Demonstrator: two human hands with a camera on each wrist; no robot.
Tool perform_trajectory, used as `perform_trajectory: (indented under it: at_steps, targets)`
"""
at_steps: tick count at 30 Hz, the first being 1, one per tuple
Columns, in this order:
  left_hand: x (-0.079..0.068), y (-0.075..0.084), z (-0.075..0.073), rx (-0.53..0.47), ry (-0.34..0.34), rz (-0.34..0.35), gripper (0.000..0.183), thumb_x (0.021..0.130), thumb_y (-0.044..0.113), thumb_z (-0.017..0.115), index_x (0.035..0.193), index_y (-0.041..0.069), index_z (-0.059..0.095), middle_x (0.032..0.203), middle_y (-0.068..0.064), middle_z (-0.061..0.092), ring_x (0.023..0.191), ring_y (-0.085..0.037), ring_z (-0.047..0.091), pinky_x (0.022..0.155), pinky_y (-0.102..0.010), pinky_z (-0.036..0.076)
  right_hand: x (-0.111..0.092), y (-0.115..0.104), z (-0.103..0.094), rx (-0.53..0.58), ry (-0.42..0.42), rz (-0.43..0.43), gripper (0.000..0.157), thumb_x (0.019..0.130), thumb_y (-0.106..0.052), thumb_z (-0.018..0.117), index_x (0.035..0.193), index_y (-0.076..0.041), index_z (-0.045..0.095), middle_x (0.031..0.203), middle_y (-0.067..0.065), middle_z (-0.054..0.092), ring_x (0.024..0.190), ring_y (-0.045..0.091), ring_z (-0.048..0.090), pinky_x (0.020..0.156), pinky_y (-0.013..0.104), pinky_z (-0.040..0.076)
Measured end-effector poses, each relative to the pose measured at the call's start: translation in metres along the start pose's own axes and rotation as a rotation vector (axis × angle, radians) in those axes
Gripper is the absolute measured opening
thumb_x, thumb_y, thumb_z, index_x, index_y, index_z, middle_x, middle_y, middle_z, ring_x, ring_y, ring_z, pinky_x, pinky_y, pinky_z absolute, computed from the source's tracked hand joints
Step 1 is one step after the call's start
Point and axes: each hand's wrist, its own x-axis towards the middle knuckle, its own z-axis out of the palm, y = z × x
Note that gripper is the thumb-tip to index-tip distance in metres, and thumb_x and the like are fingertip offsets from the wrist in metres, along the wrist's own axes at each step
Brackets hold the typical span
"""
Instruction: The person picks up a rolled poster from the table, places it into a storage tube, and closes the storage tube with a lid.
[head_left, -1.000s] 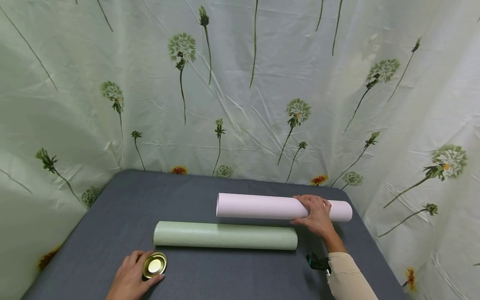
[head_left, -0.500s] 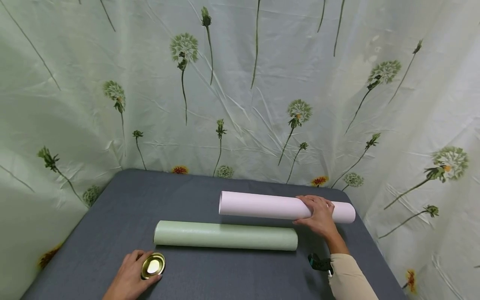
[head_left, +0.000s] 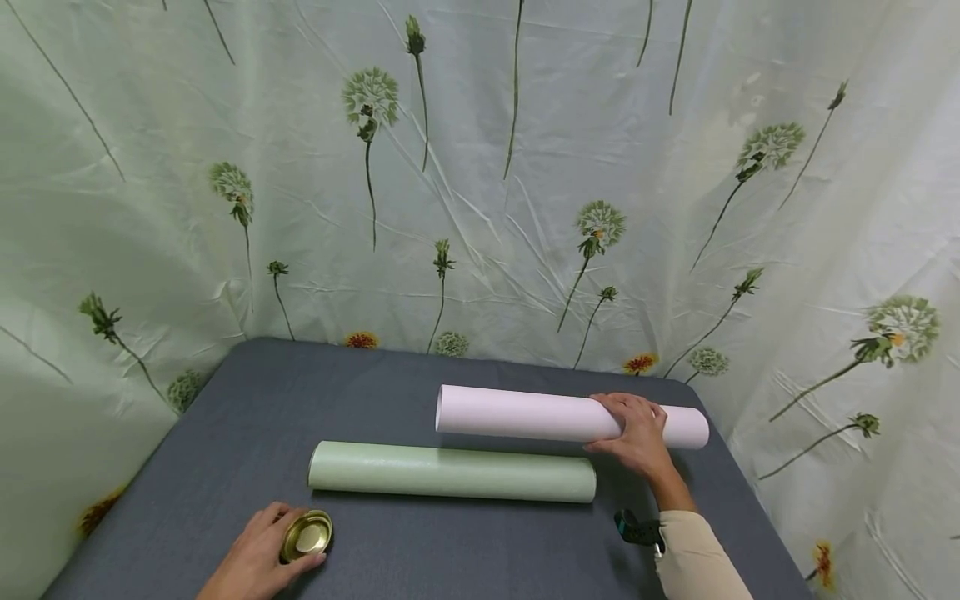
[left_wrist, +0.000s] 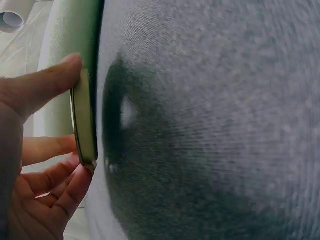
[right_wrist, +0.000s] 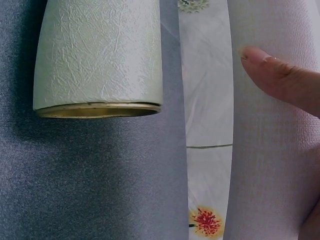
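Near the front left, my left hand (head_left: pixel 258 550) pinches a round gold metal cap (head_left: pixel 307 537) by its rim, between thumb and fingers. The left wrist view shows the cap (left_wrist: pixel 85 117) edge-on, close over the cloth, with a dark shadow beside it. My right hand (head_left: pixel 636 433) grips a pale pink tube (head_left: pixel 517 414) toward its right end, thumb on the near side. A pale green tube (head_left: pixel 450 472) lies on the table between the hands. In the right wrist view, the green tube (right_wrist: pixel 100 55) has a gold-rimmed end, and my right thumb (right_wrist: pixel 275 75) lies along the pink tube.
A dark grey cloth (head_left: pixel 352 383) covers the table. Behind it and along both sides hangs a pale curtain (head_left: pixel 480 217) printed with dandelions. A dark wrist device (head_left: pixel 637 527) sits at my right sleeve (head_left: pixel 701 554).
The gold cap has tilted slightly in my left hand, showing more of its inside wall. The pink tube shifted a little right, then settled slightly lower in view. The green tube has stayed put.
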Motion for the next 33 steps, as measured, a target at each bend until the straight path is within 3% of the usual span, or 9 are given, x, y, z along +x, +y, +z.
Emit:
perform_trajectory:
  at_steps: [5, 11, 16, 25, 29, 33]
  targets:
    - [-0.001, 0.008, -0.002, -0.013, 0.006, 0.041, 0.061, 0.069, 0.051, 0.081, 0.111, 0.008, 0.067, 0.098, 0.002, 0.053, 0.088, -0.018, 0.052, 0.075, -0.041, 0.048, -0.001, 0.0, 0.002, 0.001, 0.001, -0.002, 0.073, 0.051, -0.014, 0.095, 0.118, -0.005, 0.068, 0.113, 0.018, 0.062, 0.111, 0.039, 0.049, 0.094, 0.062, 0.018]
    - [-0.001, 0.017, -0.004, -0.022, 0.045, 0.164, 0.053, 0.073, 0.052, 0.078, 0.109, 0.014, 0.067, 0.099, 0.006, 0.053, 0.087, -0.015, 0.056, 0.071, -0.035, 0.049, -0.002, 0.0, 0.002, -0.01, 0.013, -0.003, 0.073, 0.05, -0.014, 0.095, 0.117, -0.006, 0.068, 0.112, 0.018, 0.063, 0.11, 0.04, 0.05, 0.094, 0.062, 0.018]
    - [-0.003, 0.02, -0.008, -0.024, 0.103, 0.253, 0.046, 0.071, 0.042, 0.082, 0.104, 0.013, 0.067, 0.096, 0.007, 0.052, 0.081, -0.011, 0.056, 0.067, -0.031, 0.048, -0.002, -0.001, 0.004, 0.0, 0.01, -0.02, 0.073, 0.049, -0.013, 0.095, 0.117, -0.007, 0.069, 0.112, 0.017, 0.063, 0.11, 0.039, 0.05, 0.095, 0.062, 0.019]
    - [0.002, 0.033, -0.02, -0.02, 0.067, 0.173, 0.058, 0.073, 0.05, 0.079, 0.111, 0.008, 0.068, 0.099, 0.005, 0.054, 0.081, -0.009, 0.054, 0.066, -0.03, 0.047, -0.001, -0.004, 0.004, 0.016, 0.004, -0.003, 0.073, 0.049, -0.013, 0.095, 0.117, -0.008, 0.069, 0.112, 0.017, 0.062, 0.11, 0.039, 0.05, 0.096, 0.062, 0.017]
    - [0.005, 0.04, -0.027, -0.036, 0.057, 0.197, 0.061, 0.075, 0.05, 0.077, 0.115, 0.006, 0.068, 0.102, 0.005, 0.053, 0.083, -0.007, 0.052, 0.067, -0.029, 0.046, -0.002, -0.004, 0.004, 0.017, 0.011, -0.013, 0.072, 0.048, -0.013, 0.096, 0.115, -0.008, 0.069, 0.111, 0.016, 0.063, 0.109, 0.038, 0.051, 0.095, 0.062, 0.017]
    - [0.009, 0.045, -0.034, -0.147, 0.01, 0.234, 0.061, 0.079, 0.046, 0.076, 0.12, 0.002, 0.065, 0.108, 0.0, 0.056, 0.083, -0.009, 0.056, 0.067, -0.029, 0.048, -0.002, -0.005, 0.006, 0.011, 0.006, -0.024, 0.072, 0.049, -0.013, 0.095, 0.116, -0.008, 0.069, 0.112, 0.016, 0.063, 0.11, 0.038, 0.051, 0.095, 0.062, 0.018]
